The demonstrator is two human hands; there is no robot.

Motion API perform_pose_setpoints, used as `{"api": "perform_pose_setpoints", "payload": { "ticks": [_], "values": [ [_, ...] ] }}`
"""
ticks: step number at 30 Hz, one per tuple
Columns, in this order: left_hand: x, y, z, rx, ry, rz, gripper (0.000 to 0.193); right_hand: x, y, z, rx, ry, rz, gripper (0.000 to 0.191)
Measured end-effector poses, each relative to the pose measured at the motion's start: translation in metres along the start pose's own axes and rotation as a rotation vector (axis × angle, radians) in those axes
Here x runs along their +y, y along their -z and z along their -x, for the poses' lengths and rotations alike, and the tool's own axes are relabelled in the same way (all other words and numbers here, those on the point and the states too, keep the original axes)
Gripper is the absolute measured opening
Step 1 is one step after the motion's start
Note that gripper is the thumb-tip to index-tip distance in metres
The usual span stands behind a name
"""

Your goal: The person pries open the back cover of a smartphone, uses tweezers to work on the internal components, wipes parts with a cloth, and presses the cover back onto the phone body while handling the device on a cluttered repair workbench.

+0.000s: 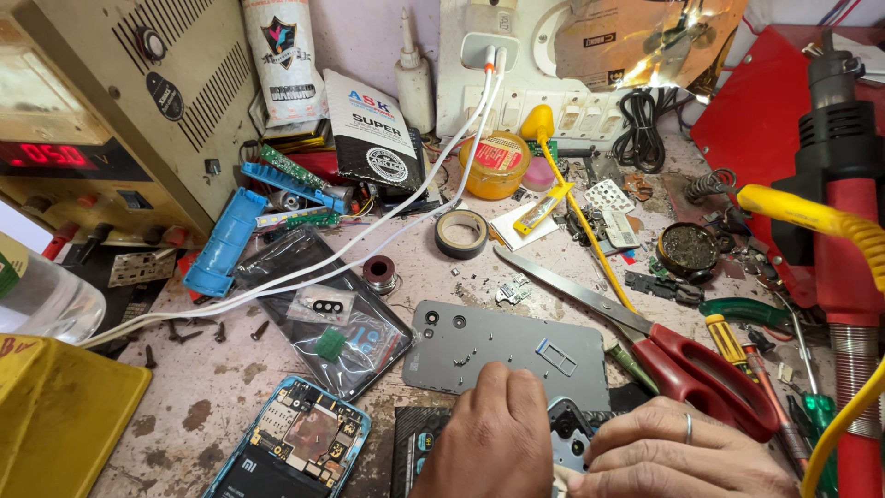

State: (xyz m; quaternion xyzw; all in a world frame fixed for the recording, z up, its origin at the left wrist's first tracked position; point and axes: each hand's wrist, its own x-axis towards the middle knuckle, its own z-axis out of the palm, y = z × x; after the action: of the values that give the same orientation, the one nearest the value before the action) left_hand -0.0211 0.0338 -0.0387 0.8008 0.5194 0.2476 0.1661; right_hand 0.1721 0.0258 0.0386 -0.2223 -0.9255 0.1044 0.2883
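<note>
Bottom centre of the frame: left hand (493, 433) and right hand (678, 454) curled, fingers pinching a small dark phone part (572, 441) between them; grey back cover (507, 355) just above, long axis left-right.

Just above the left hand (495, 441) and right hand (673, 456): flat grey back cover (502, 348), dotted with small dark screws; scissors (645, 346) with red handles and bare steel blades to the right of it. Left of the hands, opened phone (300, 443) in a light blue frame, green and brown board inside; farther left, yellow box (60, 415). Well above: black tape roll (461, 233), orange jar (495, 166), white cables (396, 212), bright blue plastic casing (224, 244).
</note>
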Motion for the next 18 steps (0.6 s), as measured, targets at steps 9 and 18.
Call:
{"api": "perform_pose_setpoints", "payload": {
  "ticks": [9, 18],
  "values": [
    [0.000, 0.008, -0.003, -0.075, 0.072, 0.059, 0.020, 0.000, -0.010, 0.011, 0.086, -0.134, -0.047, 0.022],
    [0.004, 0.017, -0.004, -0.117, 0.134, 0.092, 0.016, 0.001, -0.007, 0.008, 0.154, -0.135, -0.045, 0.020]
  ]
}}
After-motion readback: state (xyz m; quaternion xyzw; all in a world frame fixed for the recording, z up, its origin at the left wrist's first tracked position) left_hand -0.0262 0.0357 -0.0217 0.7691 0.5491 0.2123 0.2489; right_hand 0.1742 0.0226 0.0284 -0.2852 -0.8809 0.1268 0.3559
